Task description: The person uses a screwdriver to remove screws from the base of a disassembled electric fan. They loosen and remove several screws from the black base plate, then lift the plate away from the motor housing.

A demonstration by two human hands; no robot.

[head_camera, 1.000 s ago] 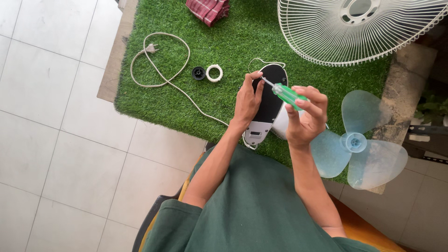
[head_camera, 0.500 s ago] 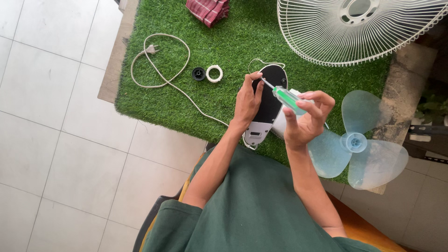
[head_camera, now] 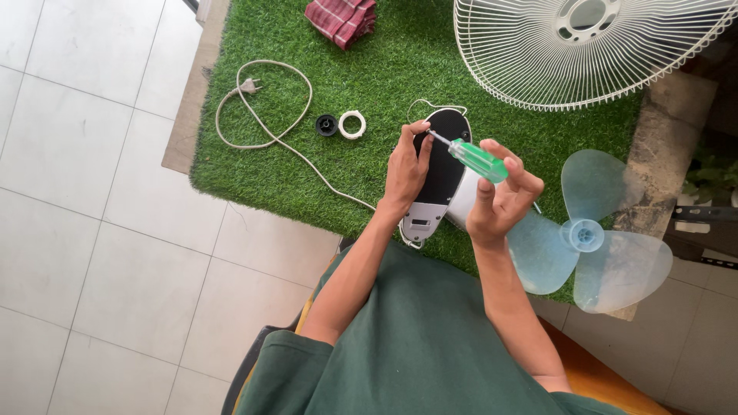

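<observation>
Head view: the right hand (head_camera: 500,196), pinching a green-handled screwdriver (head_camera: 477,160), has tilted its tip onto the black fan motor housing (head_camera: 444,165), which the left hand (head_camera: 405,169) steadies by the green turf mat's (head_camera: 254,184) near edge, beside the blade (head_camera: 592,238).

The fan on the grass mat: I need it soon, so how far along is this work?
Already off: the wire guard, the blue blade and two ring nuts lie loose on the mat. In hand: the left hand steadies the fan body while the right hand works a green screwdriver at it. The body's casing is unopened.
</observation>
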